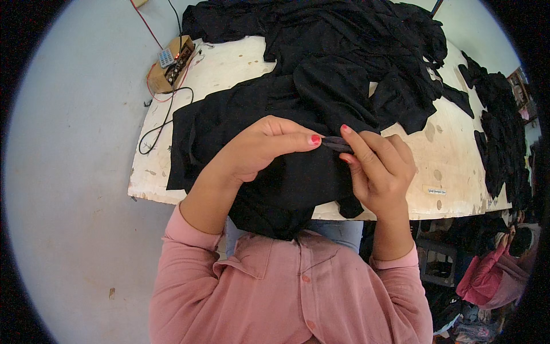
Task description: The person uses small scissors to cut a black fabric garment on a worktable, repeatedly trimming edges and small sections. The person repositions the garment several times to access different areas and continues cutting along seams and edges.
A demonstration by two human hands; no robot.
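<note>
Both of my hands meet over a black garment that lies on the pale table and hangs over its front edge. Between them is a small dark grey folded strip, perhaps cloth. My left hand pinches its left end, thumb on top, with the other fingers mostly hidden behind. My right hand holds the right part of the strip between curled fingers and thumb.
More black garments cover the back of the table. A cardboard box with electronics and cables sits back left beside a wall. Black clothing is heaped at right; a person in pink is at lower right.
</note>
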